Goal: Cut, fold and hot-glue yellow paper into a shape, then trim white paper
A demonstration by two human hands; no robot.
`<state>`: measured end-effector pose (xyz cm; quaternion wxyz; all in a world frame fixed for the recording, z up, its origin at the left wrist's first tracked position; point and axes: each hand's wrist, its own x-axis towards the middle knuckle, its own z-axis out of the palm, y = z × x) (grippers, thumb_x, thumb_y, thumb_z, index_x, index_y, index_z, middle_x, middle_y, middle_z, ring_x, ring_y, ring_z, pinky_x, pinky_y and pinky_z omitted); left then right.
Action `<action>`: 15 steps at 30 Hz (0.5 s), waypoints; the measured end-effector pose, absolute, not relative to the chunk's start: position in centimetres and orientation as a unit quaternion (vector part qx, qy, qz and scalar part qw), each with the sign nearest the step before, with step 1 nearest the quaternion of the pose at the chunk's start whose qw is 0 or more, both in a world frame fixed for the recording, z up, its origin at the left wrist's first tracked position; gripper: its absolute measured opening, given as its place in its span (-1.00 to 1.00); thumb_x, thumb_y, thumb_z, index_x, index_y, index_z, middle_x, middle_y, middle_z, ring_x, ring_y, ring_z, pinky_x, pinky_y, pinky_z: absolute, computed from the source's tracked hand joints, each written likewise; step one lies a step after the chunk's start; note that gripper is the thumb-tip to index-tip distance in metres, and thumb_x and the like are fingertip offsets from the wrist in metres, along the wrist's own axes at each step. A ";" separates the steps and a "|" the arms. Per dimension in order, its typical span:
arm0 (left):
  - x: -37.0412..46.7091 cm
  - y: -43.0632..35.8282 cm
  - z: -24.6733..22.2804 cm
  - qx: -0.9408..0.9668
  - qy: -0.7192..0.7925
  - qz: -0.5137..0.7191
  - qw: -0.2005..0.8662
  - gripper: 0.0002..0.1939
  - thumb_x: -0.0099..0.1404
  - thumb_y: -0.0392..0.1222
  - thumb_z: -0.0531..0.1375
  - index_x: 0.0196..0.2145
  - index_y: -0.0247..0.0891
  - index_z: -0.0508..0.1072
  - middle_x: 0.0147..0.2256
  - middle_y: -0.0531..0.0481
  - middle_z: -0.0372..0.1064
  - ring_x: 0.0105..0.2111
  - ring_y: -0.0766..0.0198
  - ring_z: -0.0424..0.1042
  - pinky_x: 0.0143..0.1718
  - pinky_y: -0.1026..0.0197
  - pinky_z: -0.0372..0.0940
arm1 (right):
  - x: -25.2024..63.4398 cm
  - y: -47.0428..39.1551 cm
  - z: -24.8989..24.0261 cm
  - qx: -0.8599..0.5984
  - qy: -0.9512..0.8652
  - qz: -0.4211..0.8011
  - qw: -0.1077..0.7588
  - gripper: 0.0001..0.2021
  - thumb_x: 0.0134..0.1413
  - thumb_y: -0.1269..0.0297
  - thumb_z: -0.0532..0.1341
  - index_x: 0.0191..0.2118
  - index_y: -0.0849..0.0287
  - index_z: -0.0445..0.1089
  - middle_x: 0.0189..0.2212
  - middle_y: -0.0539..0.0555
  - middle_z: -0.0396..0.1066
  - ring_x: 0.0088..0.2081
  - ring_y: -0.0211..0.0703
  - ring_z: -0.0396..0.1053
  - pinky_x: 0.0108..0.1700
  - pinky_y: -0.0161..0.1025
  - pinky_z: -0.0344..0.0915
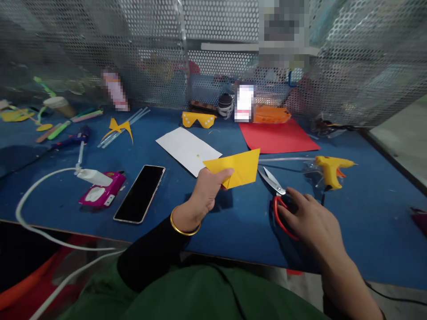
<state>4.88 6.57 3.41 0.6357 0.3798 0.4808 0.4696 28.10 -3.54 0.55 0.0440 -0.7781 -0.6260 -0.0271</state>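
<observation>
On my feed I list one yellow paper (245, 166), creased, clamped between thumb and fingers of the left hand (207, 186), raised above the blue table (240, 231) near a white sheet (187, 149). Next I enter red-handled scissors (279, 192), blades parted, the right hand (315, 218) at their handles, well apart from the left; whether its fingers grip them, I cannot tell. Also logged: yellow glue gun (328, 171), beyond the right hand

Matt yellow paper (245, 166) at centre, gleaming metal-bladed scissors (279, 191) right of centre, glossy-screened phone (140, 194) at lower left
</observation>
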 end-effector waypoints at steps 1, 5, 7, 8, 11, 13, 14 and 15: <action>4.7 6.2 3.2 0.372 0.489 0.463 0.639 -0.82 0.00 -0.18 0.36 -0.40 -0.29 0.55 -0.41 -0.02 0.50 -0.48 0.32 0.41 -0.59 0.33 0.23 | 28.1 -3.4 0.7 -0.766 -0.640 -0.041 0.030 -0.47 0.22 0.02 0.14 0.15 0.28 0.42 -0.25 0.28 0.51 -0.32 0.12 0.48 -0.39 -0.10 0.32; 4.0 4.4 2.6 0.335 0.514 0.441 0.655 -0.77 0.00 -0.21 0.37 -0.34 -0.35 0.57 -0.35 -0.10 0.53 -0.48 0.33 0.43 -0.63 0.36 0.22 | 27.3 -3.4 1.4 -0.705 -0.699 -0.116 0.012 -0.60 0.21 0.20 0.17 0.06 0.34 0.46 -0.25 0.33 0.49 -0.29 0.15 0.43 -0.27 -0.03 0.34; 3.8 3.6 2.3 0.319 0.523 0.430 0.663 -0.77 0.02 -0.22 0.37 -0.33 -0.37 0.57 -0.33 -0.14 0.54 -0.49 0.32 0.43 -0.65 0.36 0.23 | 25.7 -3.4 1.8 -0.669 -0.724 -0.149 0.073 -0.66 0.23 0.29 0.16 0.04 0.35 0.45 -0.16 0.35 0.48 -0.22 0.15 0.42 -0.20 -0.02 0.33; 3.7 3.1 2.2 0.312 0.528 0.423 0.667 -0.77 0.03 -0.21 0.37 -0.33 -0.38 0.56 -0.33 -0.15 0.54 -0.51 0.32 0.43 -0.65 0.35 0.24 | 24.7 -3.4 1.8 -0.642 -0.741 -0.158 0.117 -0.68 0.25 0.31 0.15 0.06 0.32 0.44 -0.13 0.32 0.49 -0.18 0.12 0.41 -0.16 -0.04 0.33; 3.3 2.1 1.7 0.303 0.538 0.408 0.673 -0.79 0.07 -0.19 0.38 -0.36 -0.38 0.56 -0.36 -0.16 0.54 -0.56 0.34 0.41 -0.68 0.35 0.24 | 21.5 -3.0 1.6 -0.518 -0.819 -0.177 0.173 -0.74 0.32 0.40 0.10 0.04 0.19 0.44 -0.09 0.20 0.52 -0.12 -0.01 0.39 -0.11 -0.13 0.27; 3.0 1.5 1.6 0.306 0.537 0.397 0.679 -0.81 0.12 -0.17 0.36 -0.35 -0.37 0.55 -0.36 -0.15 0.54 -0.57 0.34 0.42 -0.68 0.36 0.24 | 20.0 -2.8 1.2 -0.467 -0.838 -0.204 0.193 -0.77 0.32 0.46 0.09 -0.05 0.20 0.47 -0.16 0.16 0.55 -0.20 -0.08 0.38 -0.21 -0.16 0.22; 2.8 1.3 1.6 0.309 0.535 0.389 0.683 -0.81 0.14 -0.17 0.35 -0.33 -0.37 0.56 -0.36 -0.14 0.55 -0.57 0.33 0.44 -0.67 0.36 0.25 | 19.6 -2.7 0.9 -0.453 -0.840 -0.215 0.207 -0.78 0.32 0.49 0.09 -0.09 0.23 0.48 -0.21 0.16 0.56 -0.26 -0.10 0.36 -0.26 -0.17 0.20; 2.7 1.2 1.6 0.315 0.535 0.377 0.687 -0.81 0.16 -0.17 0.34 -0.32 -0.36 0.56 -0.36 -0.13 0.55 -0.56 0.33 0.45 -0.66 0.36 0.25 | 19.3 -2.6 0.7 -0.442 -0.840 -0.221 0.223 -0.79 0.32 0.50 0.09 -0.12 0.27 0.48 -0.26 0.17 0.56 -0.31 -0.11 0.35 -0.31 -0.17 0.17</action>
